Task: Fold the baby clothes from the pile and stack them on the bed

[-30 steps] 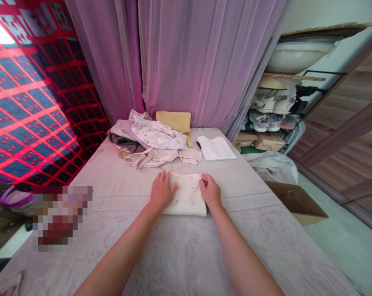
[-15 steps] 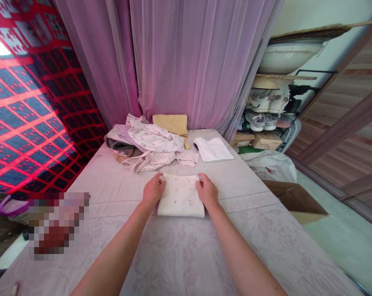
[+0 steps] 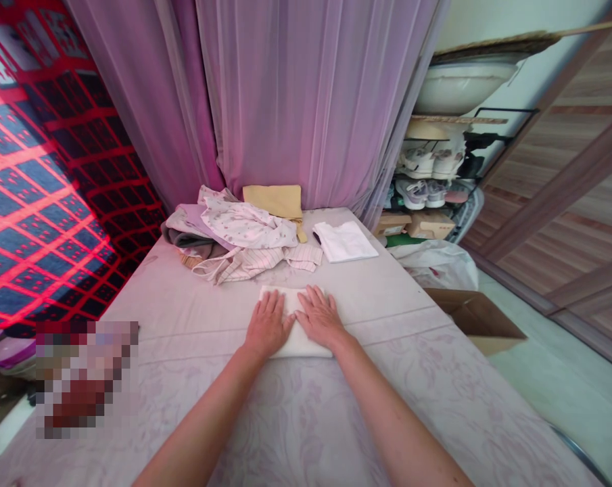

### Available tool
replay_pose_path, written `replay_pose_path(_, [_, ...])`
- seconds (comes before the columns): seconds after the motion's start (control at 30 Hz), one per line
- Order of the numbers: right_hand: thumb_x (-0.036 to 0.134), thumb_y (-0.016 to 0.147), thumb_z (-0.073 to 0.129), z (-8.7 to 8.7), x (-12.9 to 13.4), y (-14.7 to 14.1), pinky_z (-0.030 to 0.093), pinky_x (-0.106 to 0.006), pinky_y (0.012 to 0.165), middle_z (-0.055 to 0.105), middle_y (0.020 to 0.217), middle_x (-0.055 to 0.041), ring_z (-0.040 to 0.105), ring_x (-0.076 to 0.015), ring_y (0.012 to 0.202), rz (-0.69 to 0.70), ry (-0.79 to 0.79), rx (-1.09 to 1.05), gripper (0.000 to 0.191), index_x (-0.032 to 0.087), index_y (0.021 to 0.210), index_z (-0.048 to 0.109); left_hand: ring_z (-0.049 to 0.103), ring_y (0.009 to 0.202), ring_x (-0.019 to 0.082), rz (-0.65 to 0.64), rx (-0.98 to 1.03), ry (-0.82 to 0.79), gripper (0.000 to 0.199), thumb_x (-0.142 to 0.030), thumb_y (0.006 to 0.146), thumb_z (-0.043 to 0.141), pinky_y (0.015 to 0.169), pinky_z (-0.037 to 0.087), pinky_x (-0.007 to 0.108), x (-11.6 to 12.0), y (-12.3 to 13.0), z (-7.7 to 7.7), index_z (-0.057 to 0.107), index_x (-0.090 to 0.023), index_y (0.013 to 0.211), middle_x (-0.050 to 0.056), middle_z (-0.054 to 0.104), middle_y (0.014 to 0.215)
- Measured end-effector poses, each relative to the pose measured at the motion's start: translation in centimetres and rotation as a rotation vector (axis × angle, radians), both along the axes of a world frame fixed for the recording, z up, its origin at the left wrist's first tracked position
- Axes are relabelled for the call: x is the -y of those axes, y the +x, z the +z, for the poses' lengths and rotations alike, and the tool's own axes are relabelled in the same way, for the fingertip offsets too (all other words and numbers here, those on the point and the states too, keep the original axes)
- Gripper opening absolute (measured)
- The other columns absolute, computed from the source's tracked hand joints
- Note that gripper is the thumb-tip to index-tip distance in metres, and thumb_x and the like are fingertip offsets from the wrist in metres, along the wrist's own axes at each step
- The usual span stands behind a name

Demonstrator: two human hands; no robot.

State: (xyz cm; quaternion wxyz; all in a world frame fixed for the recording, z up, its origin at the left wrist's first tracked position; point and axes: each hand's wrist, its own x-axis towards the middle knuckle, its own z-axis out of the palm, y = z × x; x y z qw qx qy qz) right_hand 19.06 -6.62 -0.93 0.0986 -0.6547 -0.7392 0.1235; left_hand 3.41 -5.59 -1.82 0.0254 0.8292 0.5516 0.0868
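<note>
Sheet (image 3: 387, 419) spreads widest; heaped clothes (image 3: 249, 226) sit at its far end. Nearer, folded cream cloth (image 3: 301, 346) lies beneath left hand (image 3: 268, 326) and right hand (image 3: 320, 319), both flat, fingers slightly apart, gripping nothing. Smoothing seems in hand; any lift calls for keeping layers together.

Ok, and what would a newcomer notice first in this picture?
Probably the red-and-dark checked cloth, partly lit brightly, on the left, then the tall purple curtains across the back. A heap of rumpled clothes sits in front of them. Nearer the middle, the left hand and right hand lie flat on a folded cream cloth.
</note>
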Motion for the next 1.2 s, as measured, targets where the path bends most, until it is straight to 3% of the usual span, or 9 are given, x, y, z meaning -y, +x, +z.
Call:
replay_pose_path(0.17, [0.043,0.093,0.034,-0.2,-0.4,0.4,0.014,-0.055,0.11,0.024,0.154,-0.0091,0.016,-0.0249,0.141,0.03,-0.021,-0.026,0.05,0.024,0.138,0.043,0.027,0.138,0.031,0.02,-0.006,-0.031,0.059,-0.049,0.093,0.033,0.108,0.03,0.047,-0.1,-0.1,0.1,0.041,-0.012,0.139,0.015,0.033,0.149])
replay_pose_path(0.3, [0.035,0.092,0.038,-0.8,0.0,1.0,0.021,-0.046,0.11,0.037,0.148,-0.0079,0.027,-0.0213,0.137,0.021,0.134,-0.132,0.043,0.023,0.131,0.051,0.025,0.139,0.031,0.026,0.0,-0.056,0.059,-0.048,0.093,0.034,0.108,0.029,0.047,0.0,0.0,0.4,0.039,-0.012,0.14,0.015,0.032,0.15])
replay_pose_path(0.37, [0.027,0.091,0.036,-0.9,0.2,1.7,0.029,-0.036,0.107,0.049,0.139,-0.009,0.04,-0.0178,0.129,-0.099,0.252,-0.203,0.041,0.019,0.127,0.054,0.024,0.139,0.031,0.03,0.004,-0.072,0.059,-0.046,0.093,0.035,0.109,0.028,0.047,0.1,0.0,0.5,0.038,-0.011,0.141,0.014,0.031,0.15])
replay_pose_path(0.43, [0.027,0.089,0.039,-0.8,0.3,2.4,0.036,-0.032,0.1,0.059,0.125,-0.0105,0.052,-0.0179,0.115,-0.311,0.317,-0.232,0.039,0.016,0.123,0.057,0.023,0.14,0.031,0.038,0.005,-0.089,0.06,-0.046,0.093,0.034,0.11,0.027,0.047,0.1,0.0,0.6,0.037,-0.011,0.142,0.014,0.029,0.151])
replay_pose_path(0.53, [0.037,0.086,0.047,0.2,-0.3,3.2,0.044,-0.03,0.083,0.069,0.1,-0.0082,0.061,-0.0198,0.094,-0.476,0.207,-0.218,0.033,0.018,0.106,0.066,0.022,0.14,0.031,0.047,0.011,-0.092,0.06,-0.046,0.093,0.034,0.11,0.026,0.047,0.3,0.0,0.8,0.036,-0.011,0.142,0.013,0.028,0.151])
replay_pose_path(0.67, [0.036,0.083,0.052,1.7,-2.0,3.5,0.042,-0.024,0.069,0.07,0.085,-0.0012,0.062,-0.0156,0.078,-0.4,0.08,-0.238,0.021,0.024,0.084,0.069,0.022,0.14,0.03,0.063,0.021,-0.083,0.06,-0.046,0.093,0.035,0.11,0.026,0.046,0.5,0.0,0.9,0.036,-0.011,0.142,0.014,0.029,0.151])
replay_pose_path(0.9, [0.03,0.082,0.052,1.1,-3.2,3.6,0.039,-0.023,0.063,0.07,0.079,0.001,0.061,-0.0145,0.074,-0.389,0.068,-0.26,0.019,0.024,0.087,0.069,0.024,0.14,0.031,0.091,0.036,-0.055,0.059,-0.047,0.092,0.036,0.109,0.028,0.047,0.5,0.2,0.4,0.038,-0.014,0.142,0.014,0.03,0.151])
replay_pose_path(1.07, [0.029,0.083,0.05,0.6,-3.0,3.6,0.04,-0.024,0.068,0.07,0.092,0.0003,0.062,-0.015,0.082,-0.415,0.085,-0.255,0.03,0.025,0.111,0.061,0.024,0.139,0.031,0.09,0.035,-0.05,0.059,-0.047,0.092,0.036,0.109,0.029,0.047,0.5,0.2,0.6,0.038,-0.014,0.141,0.013,0.031,0.151])
replay_pose_path(1.2, [0.039,0.085,0.051,0.7,-3.2,3.6,0.04,-0.024,0.069,0.069,0.095,0.0006,0.062,-0.015,0.084,-0.386,0.092,-0.219,0.024,0.026,0.101,0.064,0.024,0.14,0.031,0.094,0.041,-0.054,0.062,-0.051,0.092,0.034,0.109,0.028,0.048,0.7,0.2,0.7,0.038,-0.015,0.142,0.013,0.03,0.151])
